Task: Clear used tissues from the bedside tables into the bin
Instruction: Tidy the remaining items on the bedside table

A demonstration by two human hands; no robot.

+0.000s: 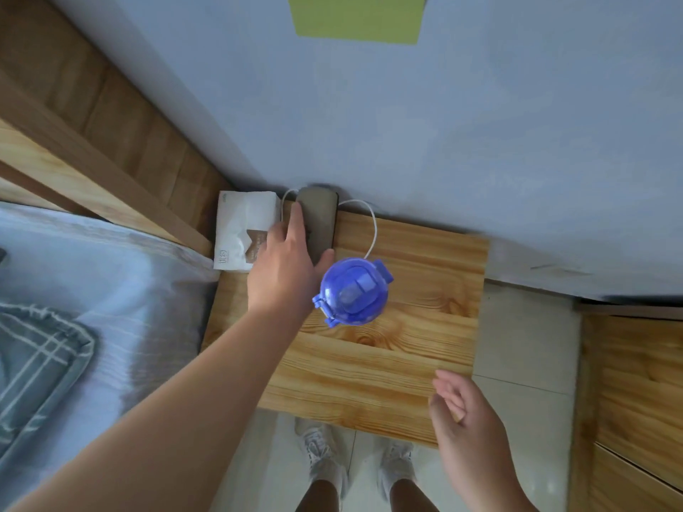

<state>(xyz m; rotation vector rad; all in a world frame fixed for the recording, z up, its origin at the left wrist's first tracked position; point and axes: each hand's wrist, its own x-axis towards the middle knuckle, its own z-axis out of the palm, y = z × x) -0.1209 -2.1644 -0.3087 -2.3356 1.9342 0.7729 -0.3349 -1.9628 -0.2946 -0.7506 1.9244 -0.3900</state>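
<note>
While left hand (286,264) lies spread over dark phone (319,219), tissue pack (240,225) touches its far-left side; no loose used tissue visible on bedside table (406,345); right hand (465,412) loosely curled, empty, well apart.

Left hand (284,267) rests on what may be a phone (318,223).

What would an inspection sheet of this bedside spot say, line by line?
Surface: wooden bedside table, mostly bare.
Job's things: no loose used tissues seen; no bin in view.
Clutter: white tissue pack, dark phone-like slab, blue bottle.
Hands: left hand, fingers on the slab; right hand open, empty, over the table's front corner.
Cables: white cable curving behind the bottle.
Surroundings: bed left, wall behind, tiled floor.
</note>
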